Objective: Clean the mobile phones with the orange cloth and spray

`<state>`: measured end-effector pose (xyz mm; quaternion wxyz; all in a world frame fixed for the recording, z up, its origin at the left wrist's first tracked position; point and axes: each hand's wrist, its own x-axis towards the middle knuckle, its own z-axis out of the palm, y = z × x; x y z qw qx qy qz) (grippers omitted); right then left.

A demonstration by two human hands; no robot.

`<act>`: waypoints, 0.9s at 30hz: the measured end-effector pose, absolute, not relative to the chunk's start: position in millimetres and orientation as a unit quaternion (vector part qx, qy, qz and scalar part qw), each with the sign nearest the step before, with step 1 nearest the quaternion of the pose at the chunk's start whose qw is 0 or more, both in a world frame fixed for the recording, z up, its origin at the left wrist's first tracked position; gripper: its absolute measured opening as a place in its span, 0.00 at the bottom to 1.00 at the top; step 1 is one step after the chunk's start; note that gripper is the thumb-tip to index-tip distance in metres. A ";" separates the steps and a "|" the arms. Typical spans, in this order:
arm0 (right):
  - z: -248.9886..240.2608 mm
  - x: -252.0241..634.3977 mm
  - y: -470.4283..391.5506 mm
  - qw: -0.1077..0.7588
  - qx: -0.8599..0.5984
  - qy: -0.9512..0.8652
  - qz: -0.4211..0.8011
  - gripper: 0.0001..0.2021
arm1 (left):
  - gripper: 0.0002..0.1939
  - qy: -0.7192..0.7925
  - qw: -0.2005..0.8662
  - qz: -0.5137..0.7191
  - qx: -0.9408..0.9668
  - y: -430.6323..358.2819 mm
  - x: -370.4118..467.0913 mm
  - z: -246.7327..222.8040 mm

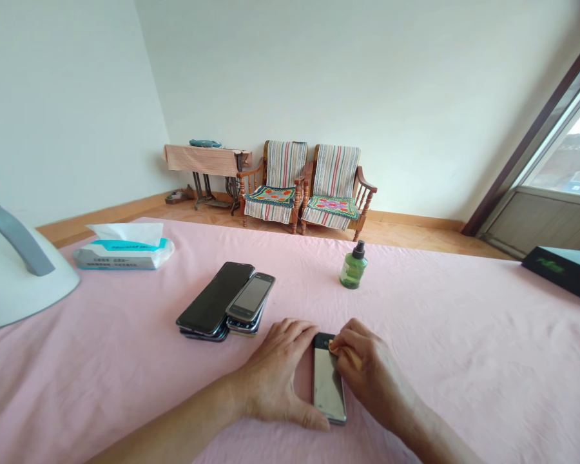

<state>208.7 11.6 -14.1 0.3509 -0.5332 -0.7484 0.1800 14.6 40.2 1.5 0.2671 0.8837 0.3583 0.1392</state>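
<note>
A mobile phone (pixel 327 380) with a shiny, mirror-like face and a dark top end lies flat on the pink cloth in front of me. My left hand (pixel 278 374) braces it, fingertips at the top left edge and thumb at the bottom end. In the pinched fingers of my right hand (pixel 372 367) is a small yellowish cloth (pixel 350 354), pressed on the phone's upper right part. Most of that cloth is hidden by the fingers. Further left, a large black phone (pixel 216 298) and a smaller grey phone (pixel 251 298) each rest on other phones.
A green spray bottle (pixel 353 265) stands upright beyond my right hand. At the left are a pack of tissues (pixel 125 251) and a white appliance with a grey handle (pixel 17 277). A black box (pixel 560 274) sits at the right edge. Two wooden armchairs (pixel 336 180) stand behind the table.
</note>
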 end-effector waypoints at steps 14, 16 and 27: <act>-6.6 206.4 7.6 0.378 -0.526 -0.729 0.223 0.10 | 0.55 0.356 0.266 0.145 0.884 40.3 13.3 -1.6; -2.2 209.9 7.0 0.421 -0.531 -0.682 0.275 0.08 | 0.54 0.358 0.267 0.145 0.883 40.3 13.0 -1.6; 4.4 226.0 12.9 0.505 -0.427 -0.394 0.638 0.05 | 0.51 0.340 0.266 0.172 0.886 40.9 13.1 -2.8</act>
